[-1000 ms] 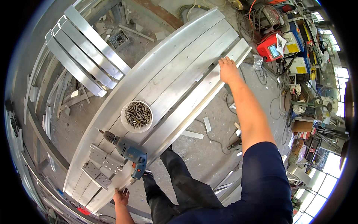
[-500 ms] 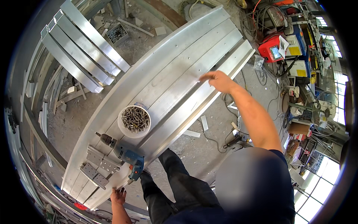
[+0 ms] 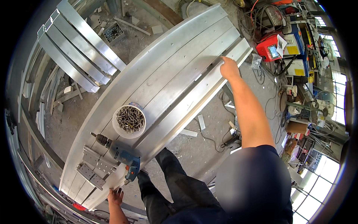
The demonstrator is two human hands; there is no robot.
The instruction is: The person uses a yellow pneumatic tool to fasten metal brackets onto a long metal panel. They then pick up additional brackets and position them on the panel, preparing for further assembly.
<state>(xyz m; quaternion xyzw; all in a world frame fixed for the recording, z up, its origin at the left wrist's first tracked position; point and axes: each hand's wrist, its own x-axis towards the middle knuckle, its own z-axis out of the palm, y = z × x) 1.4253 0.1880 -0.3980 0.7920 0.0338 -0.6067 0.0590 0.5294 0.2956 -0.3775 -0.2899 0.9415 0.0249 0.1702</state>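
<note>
A long, silvery metal channel [image 3: 179, 114] lies slantwise along the near side of a row of matching curved metal planks [image 3: 149, 67], a dark gap between. It looks stiff and long enough to be awkward, probably moderate in weight for its length, and its smooth face may slip; a hold near each end, around the raised lip, would suit it best.

The right hand [image 3: 229, 69] rests at its far part with fingers bent; how firmly it grips cannot be told. The left hand [image 3: 115, 197] is at the near end's edge, fingers loosely parted and not closed around anything.

Across the planks stand a round white plastic tub [image 3: 128, 136] of metal fasteners [image 3: 130, 119], a blue-and-black power drill [image 3: 125, 156] and two perforated grey metal plates [image 3: 99, 160]. Beyond are shiny rectangular metal bars [image 3: 80, 47].
</note>
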